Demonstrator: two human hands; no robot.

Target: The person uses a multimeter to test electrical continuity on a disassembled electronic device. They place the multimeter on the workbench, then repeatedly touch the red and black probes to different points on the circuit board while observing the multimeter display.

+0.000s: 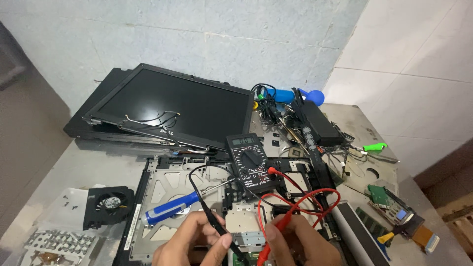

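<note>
Two probes are in your hands: your left hand (189, 241) pinches the black probe (219, 227) between thumb and fingertips, its tip angled down just past your fingers onto the opened laptop chassis (167, 184), while your right hand (298, 244) is closed around the red probe (270, 244), which slants down beside your thumb. Their black and red leads (300, 197) loop up from your fingers to the black multimeter (250, 161) lying beyond both hands. Left of your left fingers rests a blue-handled screwdriver (167, 208), with a black cooling fan (109, 203) farther left.
</note>
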